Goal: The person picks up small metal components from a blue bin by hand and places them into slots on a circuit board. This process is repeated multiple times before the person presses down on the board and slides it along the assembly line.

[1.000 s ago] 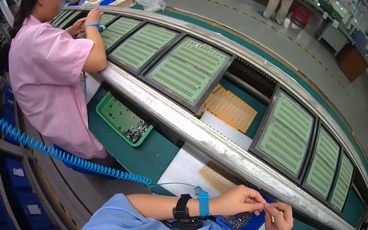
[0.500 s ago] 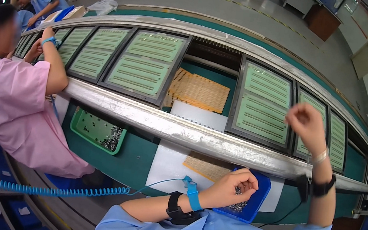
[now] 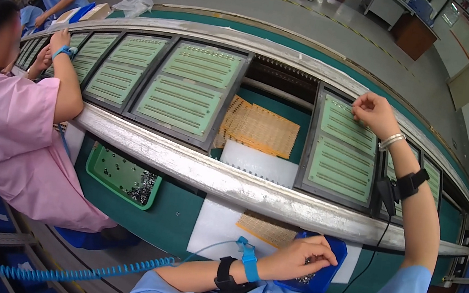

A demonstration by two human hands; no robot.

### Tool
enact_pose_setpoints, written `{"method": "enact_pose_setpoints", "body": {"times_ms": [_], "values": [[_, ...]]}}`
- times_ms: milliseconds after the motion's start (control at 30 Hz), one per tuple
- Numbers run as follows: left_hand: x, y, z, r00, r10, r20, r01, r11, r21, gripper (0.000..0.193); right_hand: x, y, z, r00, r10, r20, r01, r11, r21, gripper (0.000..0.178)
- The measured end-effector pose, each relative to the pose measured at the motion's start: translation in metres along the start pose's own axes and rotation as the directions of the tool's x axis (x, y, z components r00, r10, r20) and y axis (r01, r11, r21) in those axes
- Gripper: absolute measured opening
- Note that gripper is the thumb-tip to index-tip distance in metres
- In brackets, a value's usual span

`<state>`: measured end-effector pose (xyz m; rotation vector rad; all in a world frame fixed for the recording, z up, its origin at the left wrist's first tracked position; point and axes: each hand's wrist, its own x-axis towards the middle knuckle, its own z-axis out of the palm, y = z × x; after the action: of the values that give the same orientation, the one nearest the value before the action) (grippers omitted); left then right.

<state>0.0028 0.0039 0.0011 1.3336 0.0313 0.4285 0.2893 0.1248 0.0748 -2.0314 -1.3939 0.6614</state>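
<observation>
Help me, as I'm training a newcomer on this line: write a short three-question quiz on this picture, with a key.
1. Multiple choice: what is the camera wearer's right hand at?
A: the green parts tray
B: a green panel in a dark frame
C: the coiled blue cord

2. True or false: the wearer's blue strap is on the left wrist.

3. Fill in the colour: the left hand is over a ____ tray of small silvery parts.

Key: 1: B. 2: True. 3: blue.
</observation>
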Motion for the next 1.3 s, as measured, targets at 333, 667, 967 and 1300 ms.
{"method": "enact_pose_setpoints", "body": {"times_ms": [333,667,967,1300], "values": [[0.001,0.002,-0.006,0.999,-0.045,0.006,0.045,0.997,-0.067,0.011,0.006,0.008,0.011,0.995,-0.054,-0.086,0.048,0.996,-0.069,0.013],[0.002,0.010,-0.009,0.992,-0.117,0.050,0.117,0.993,-0.005,0.012,0.002,0.011,0.018,0.989,-0.041,-0.143,0.037,0.999,-0.030,0.014],[0.001,0.006,-0.002,0.989,-0.143,0.030,0.144,0.988,-0.048,0.013,0.003,0.015,0.020,0.986,-0.026,-0.162,0.019,0.999,-0.047,0.014],[-0.007,0.010,0.001,0.995,-0.100,-0.023,0.099,0.995,-0.024,0.013,0.005,-0.008,0.013,0.973,-0.225,-0.057,0.168,0.855,-0.491,0.014]]}}
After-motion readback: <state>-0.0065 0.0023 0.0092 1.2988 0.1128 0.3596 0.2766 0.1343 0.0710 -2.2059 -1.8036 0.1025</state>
